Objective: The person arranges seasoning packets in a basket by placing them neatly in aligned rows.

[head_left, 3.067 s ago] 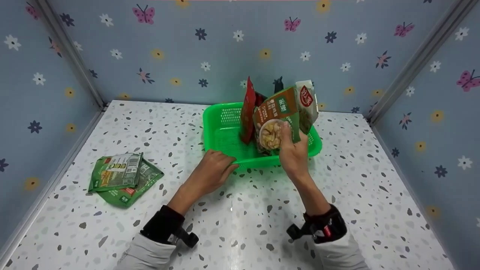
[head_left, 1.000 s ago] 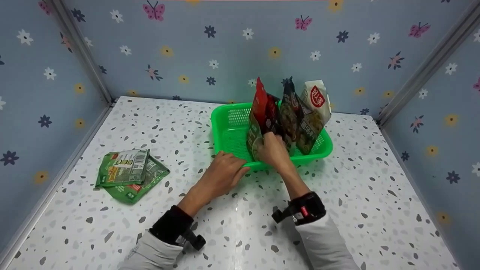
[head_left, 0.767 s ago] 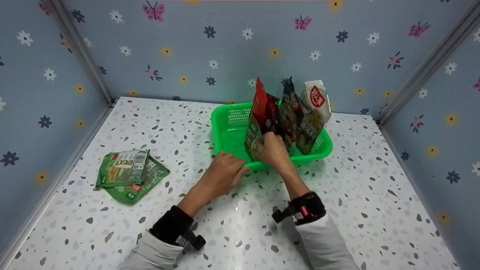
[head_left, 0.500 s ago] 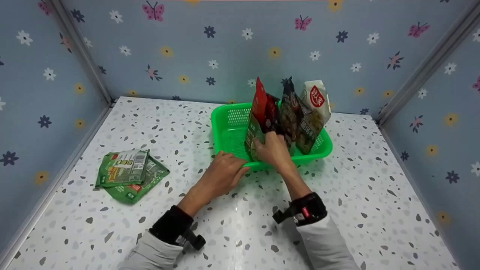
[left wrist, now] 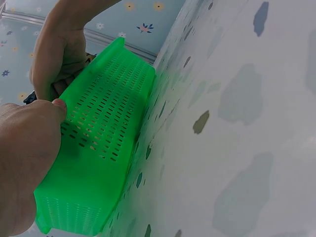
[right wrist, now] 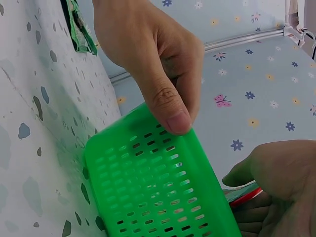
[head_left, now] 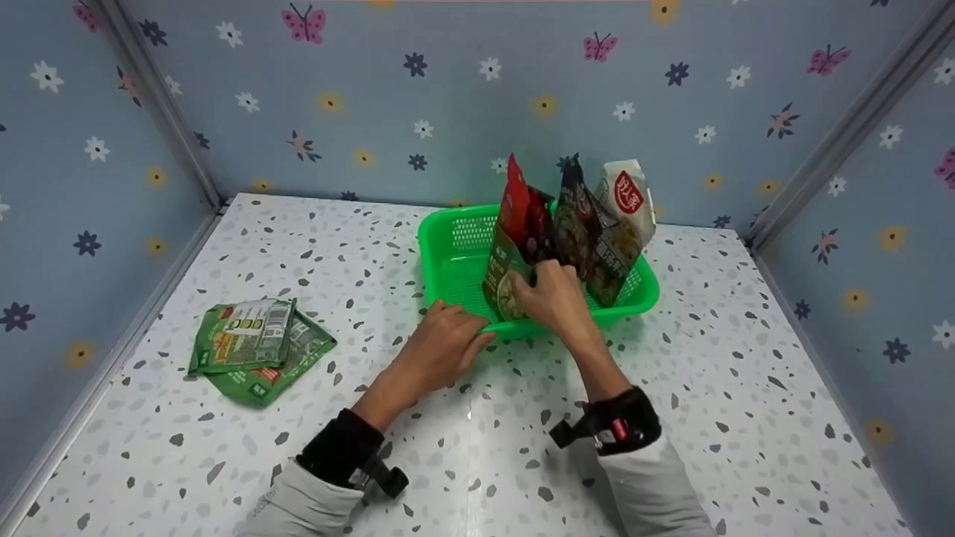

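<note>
The green plastic basket (head_left: 455, 276) stands on the speckled table. My left hand (head_left: 440, 339) grips its near rim at the left; in the right wrist view the left thumb (right wrist: 170, 108) lies on the basket's outer wall. Over the near rim, my right hand (head_left: 556, 298) reaches inside, its thumb apart from the fingers. Beside that thumb a green soup packet (head_left: 509, 280) with a bowl picture stands on edge. A red packet (head_left: 513, 205) rises behind it. Further right stand dark food packets (head_left: 574, 216) and a white-topped one (head_left: 627, 194). The right fingertips are partly hidden.
Two green packets (head_left: 246, 335) lie overlapped on the table at the left. Flower-patterned wall panels (head_left: 373, 97) enclose the table at the back and both sides. The basket stands close to the back panel.
About three seconds ago my right hand held a brown-and-green packet above the basket; it then lowered inside. Lately the right hand shifted slightly right and its thumb parted from the green packet. The left hand stays put.
</note>
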Motion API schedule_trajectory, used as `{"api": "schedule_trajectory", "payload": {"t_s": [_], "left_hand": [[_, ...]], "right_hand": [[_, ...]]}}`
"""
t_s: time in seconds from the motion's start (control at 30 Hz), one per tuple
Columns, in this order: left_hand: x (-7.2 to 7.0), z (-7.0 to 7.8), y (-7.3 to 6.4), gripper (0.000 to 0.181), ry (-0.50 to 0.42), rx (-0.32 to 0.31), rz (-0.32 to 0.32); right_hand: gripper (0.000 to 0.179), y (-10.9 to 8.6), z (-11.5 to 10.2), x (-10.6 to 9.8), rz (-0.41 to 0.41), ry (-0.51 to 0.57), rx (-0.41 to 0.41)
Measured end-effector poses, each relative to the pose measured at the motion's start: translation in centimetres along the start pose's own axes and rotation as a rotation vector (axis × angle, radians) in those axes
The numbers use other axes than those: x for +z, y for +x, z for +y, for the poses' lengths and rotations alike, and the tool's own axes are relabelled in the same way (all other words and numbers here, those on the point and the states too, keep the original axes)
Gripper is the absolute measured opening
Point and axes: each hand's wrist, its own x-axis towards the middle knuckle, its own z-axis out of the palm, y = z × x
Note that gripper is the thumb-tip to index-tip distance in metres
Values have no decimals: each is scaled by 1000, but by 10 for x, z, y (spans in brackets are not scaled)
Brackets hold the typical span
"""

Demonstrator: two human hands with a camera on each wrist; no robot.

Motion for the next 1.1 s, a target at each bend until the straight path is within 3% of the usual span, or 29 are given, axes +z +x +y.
{"api": "schedule_trajectory", "payload": {"t_s": [0.37,0.53,0.63,0.77,1.0,1.1], "left_hand": [[-1,-1,2,20,-7,2,2],[-2,0,1,23,-20,-7,-15],[-2,-1,0,25,-25,-17,-28],[-2,-1,1,26,-30,-21,-34],[-2,-2,1,22,-19,2,-7],[-2,-1,0,22,-10,9,-6]], "right_hand": [[52,-18,-13,-19,-41,-4,-1],[41,-27,-10,-25,-49,-10,-7],[42,-34,-6,-26,-48,-12,-45],[35,-42,4,-26,-34,3,-141],[24,-50,28,-16,-28,13,-460],[23,-52,34,-10,-24,-5,-543]]}}
